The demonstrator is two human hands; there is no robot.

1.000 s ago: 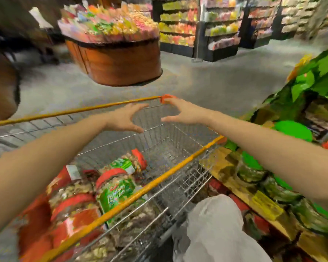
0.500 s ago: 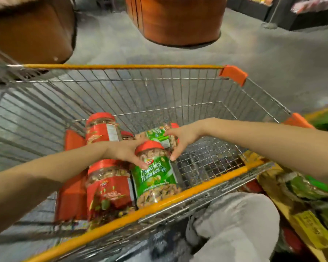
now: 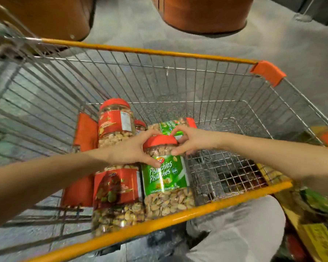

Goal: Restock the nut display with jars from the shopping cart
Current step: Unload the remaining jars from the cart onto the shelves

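grey floor [image 3: 273, 44] beyond; round wooden bin [image 3: 204, 14] top centre; second wooden bin [image 3: 45, 14] top left; pale trouser leg [image 3: 235, 233] bottom right.

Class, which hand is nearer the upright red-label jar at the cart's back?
Left. The left hand is just in front of the red-label jar; the right hand lies across the pistachio jar from it.

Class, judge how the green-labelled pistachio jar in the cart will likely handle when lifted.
Probably heavy: the pistachio jar looks packed full. Its glossy wall may slip; the left hand and right hand grip it below the red lid.
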